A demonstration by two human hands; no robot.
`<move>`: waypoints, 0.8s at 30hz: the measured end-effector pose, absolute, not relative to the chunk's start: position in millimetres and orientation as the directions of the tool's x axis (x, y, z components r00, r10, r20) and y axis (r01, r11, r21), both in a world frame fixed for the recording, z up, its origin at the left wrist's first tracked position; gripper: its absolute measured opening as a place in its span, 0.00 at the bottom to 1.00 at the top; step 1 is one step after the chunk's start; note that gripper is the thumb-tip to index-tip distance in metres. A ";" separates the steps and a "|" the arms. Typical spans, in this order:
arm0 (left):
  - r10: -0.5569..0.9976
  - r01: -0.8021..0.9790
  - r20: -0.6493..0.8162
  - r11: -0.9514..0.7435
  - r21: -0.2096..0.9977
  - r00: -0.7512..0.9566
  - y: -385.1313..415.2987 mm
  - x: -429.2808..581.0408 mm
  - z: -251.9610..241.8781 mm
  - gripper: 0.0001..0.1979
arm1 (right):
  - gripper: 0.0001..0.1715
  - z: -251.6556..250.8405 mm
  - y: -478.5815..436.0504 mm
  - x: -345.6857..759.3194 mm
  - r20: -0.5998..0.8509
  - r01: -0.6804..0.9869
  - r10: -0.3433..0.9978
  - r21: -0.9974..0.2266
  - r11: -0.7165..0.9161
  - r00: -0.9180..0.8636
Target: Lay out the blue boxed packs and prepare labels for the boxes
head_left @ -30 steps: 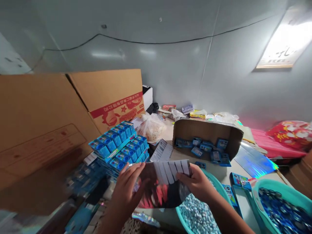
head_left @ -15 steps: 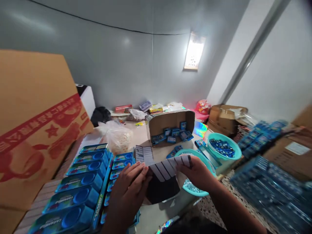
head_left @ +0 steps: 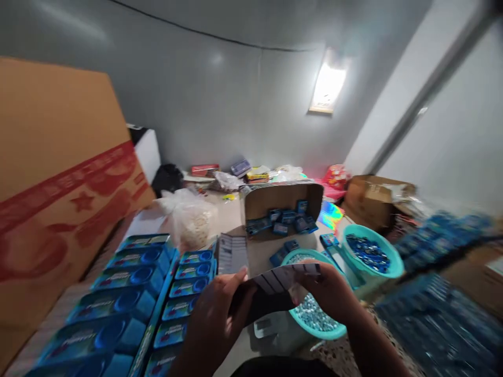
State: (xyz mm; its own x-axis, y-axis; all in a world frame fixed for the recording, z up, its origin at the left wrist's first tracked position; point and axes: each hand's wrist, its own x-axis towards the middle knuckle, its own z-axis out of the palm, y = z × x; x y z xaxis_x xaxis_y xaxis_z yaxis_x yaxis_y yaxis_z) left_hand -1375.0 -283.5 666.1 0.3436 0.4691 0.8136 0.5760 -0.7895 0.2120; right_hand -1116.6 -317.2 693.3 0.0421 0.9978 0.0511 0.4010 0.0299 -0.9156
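A striped black-and-white card sheet point(head_left: 275, 283) spans the space between my two hands, bent along its length. My left hand point(head_left: 226, 309) grips its left end, fingers on top. At the right end, my right hand point(head_left: 320, 288) pinches the sheet near its upper edge. Below and behind my right hand sits a turquoise basin point(head_left: 314, 329) of small pale pieces. Left of my left hand stand rows of blue packs point(head_left: 129, 303) with round lids. A second striped sheet point(head_left: 233, 254) lies on the table beyond my left hand.
An open cardboard box point(head_left: 283, 201) with small blue packs stands ahead. Right of it is a turquoise basin point(head_left: 395, 262) of dark blue wrapped pieces. A clear bag point(head_left: 192, 220) sits behind the packs. A large carton point(head_left: 58, 183) rises at the left; blue packs fill the right side.
The view has shifted, so the scene sits differently in the frame. The sheet has tilted to a flatter angle, showing less of its black part, and more of the pale pieces' basin shows.
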 end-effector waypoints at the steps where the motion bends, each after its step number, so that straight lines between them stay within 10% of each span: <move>1: 0.491 0.606 0.801 -0.767 0.211 0.343 -285.8 -1371.7 670.2 0.13 | 0.17 686.2 -310.7 -1109.5 0.026 0.378 1.000 -0.926 0.027 -0.008; 10: 0.485 0.831 0.784 -0.551 -0.070 0.388 -293.8 -1357.8 669.6 0.19 | 0.14 667.6 -273.7 -1094.9 0.045 0.176 0.971 -0.980 0.089 -0.235; 24: 0.526 0.698 0.755 -0.704 0.128 0.392 -278.1 -1364.0 684.1 0.15 | 0.16 675.1 -278.8 -1101.8 0.092 0.210 0.958 -0.966 0.152 -0.271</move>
State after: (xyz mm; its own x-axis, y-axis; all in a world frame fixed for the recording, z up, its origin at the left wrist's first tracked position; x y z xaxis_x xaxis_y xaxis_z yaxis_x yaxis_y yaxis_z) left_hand -1364.0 -278.1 684.1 0.3923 0.5257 0.7548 0.6984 -0.7043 0.1275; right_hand -1101.8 -278.8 675.1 -0.2715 0.9581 0.0918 0.2098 0.1520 -0.9659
